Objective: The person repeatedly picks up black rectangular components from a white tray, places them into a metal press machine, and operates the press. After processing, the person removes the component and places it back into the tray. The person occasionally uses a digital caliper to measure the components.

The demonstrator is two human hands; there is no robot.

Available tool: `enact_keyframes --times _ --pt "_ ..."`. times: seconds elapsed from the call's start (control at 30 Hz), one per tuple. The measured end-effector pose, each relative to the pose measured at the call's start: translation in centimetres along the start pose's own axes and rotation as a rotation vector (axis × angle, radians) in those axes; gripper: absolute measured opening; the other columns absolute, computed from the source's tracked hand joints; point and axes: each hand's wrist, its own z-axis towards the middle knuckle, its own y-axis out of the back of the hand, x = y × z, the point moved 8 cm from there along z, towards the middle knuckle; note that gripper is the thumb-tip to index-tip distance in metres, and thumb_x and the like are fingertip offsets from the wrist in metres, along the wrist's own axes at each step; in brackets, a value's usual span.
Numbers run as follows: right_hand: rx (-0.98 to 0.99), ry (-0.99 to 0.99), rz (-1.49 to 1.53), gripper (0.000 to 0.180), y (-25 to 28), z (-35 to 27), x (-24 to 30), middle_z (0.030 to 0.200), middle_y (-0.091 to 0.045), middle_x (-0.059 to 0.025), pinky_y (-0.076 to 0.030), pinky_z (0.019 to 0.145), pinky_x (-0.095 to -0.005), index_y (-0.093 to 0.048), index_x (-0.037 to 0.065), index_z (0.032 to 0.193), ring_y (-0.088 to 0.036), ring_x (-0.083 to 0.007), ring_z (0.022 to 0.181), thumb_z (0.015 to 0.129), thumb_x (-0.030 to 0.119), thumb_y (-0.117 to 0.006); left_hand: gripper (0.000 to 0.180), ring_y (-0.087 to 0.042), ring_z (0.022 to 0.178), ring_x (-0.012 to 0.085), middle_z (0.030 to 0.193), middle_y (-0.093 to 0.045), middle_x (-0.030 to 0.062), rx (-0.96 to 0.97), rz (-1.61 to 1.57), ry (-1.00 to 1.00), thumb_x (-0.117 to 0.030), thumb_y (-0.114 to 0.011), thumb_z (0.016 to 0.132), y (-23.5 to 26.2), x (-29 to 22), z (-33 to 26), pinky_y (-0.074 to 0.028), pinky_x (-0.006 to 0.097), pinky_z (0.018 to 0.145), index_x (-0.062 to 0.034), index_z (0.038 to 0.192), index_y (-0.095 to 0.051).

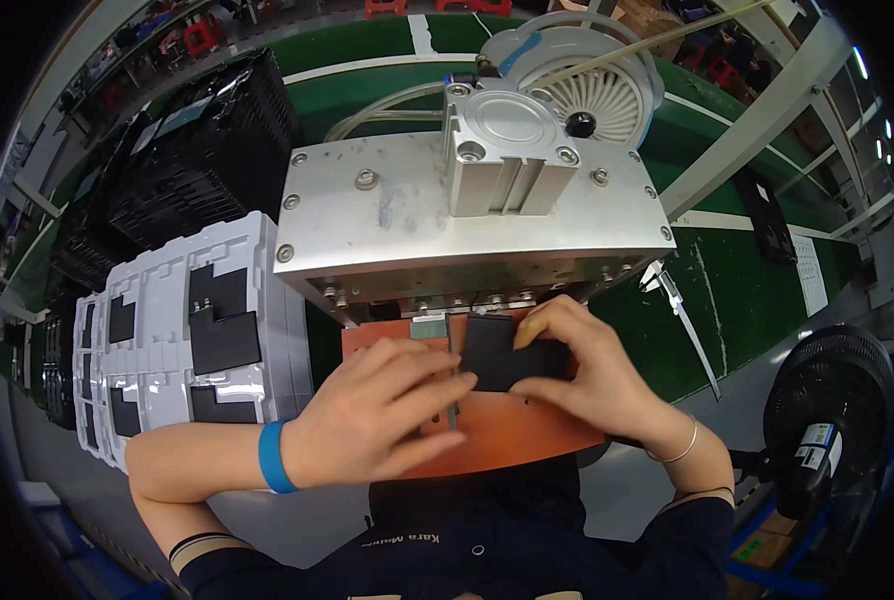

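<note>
A flat black L-shaped piece (489, 362) lies on the orange base plate (527, 430), under the front of a silver press (387, 225). My right hand (602, 375) grips its right side, thumb at the near edge and fingers at the far one. My left hand (377, 405) is spread over the left part of the plate. Its fingertips reach a narrow metal strip (454, 405) and the left edge of the black piece; whether they press on it is unclear. Similar black pieces (225, 342) sit in a white tray (157, 350) to the left.
Black crates (202, 150) are stacked behind the tray. A caliper (682, 305) rests on the green bench to the right. A black fan (829, 385) stands at the far right, and a white round fan (607, 95) is behind the press cylinder (507, 150).
</note>
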Motion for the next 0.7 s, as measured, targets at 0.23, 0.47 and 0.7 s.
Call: enact_keyframes --times 0.23,0.47,0.7 --pt "-0.016 -0.386 0.678 0.031 1.2 -2.6 -5.6 0.092 -0.067 -0.002 -0.056 0.08 -0.022 -0.055 0.009 0.093 -0.067 -0.009 0.091 0.079 -0.007 -0.078 0.016 -0.065 0.066 0.0069 0.08 -0.071 0.0068 -0.128 -0.428 0.296 -0.009 -0.07 0.092 1.7 1.8 1.2 -0.051 0.019 0.058 0.0052 0.099 -0.069" --pt "-0.063 -0.553 0.823 0.025 2.4 -4.7 -6.4 0.097 -0.073 -0.0079 -0.06 0.06 -0.0221 -0.054 0.011 0.09 -0.073 -0.0149 0.084 0.085 -0.001 -0.075 0.02 -0.07 0.069 0.0093 0.076 -0.07 0.0068 0.009 -0.66 0.412 -0.013 -0.066 0.097 -0.5 1.4 0.8 -0.054 0.02 0.059 0.0068 0.094 -0.069" --pt "0.02 -0.254 0.683 0.026 -1.4 -3.0 0.4 0.102 -0.069 -0.0102 -0.053 0.088 -0.0283 -0.055 0.005 0.092 -0.065 -0.0137 0.096 0.082 -0.006 -0.076 0.03 -0.066 0.076 0.0073 0.092 -0.072 0.007 0.17 -0.89 0.704 -0.016 -0.068 0.096 -2.1 1.0 -0.9 -0.053 0.021 0.061 0.0056 0.116 -0.067"
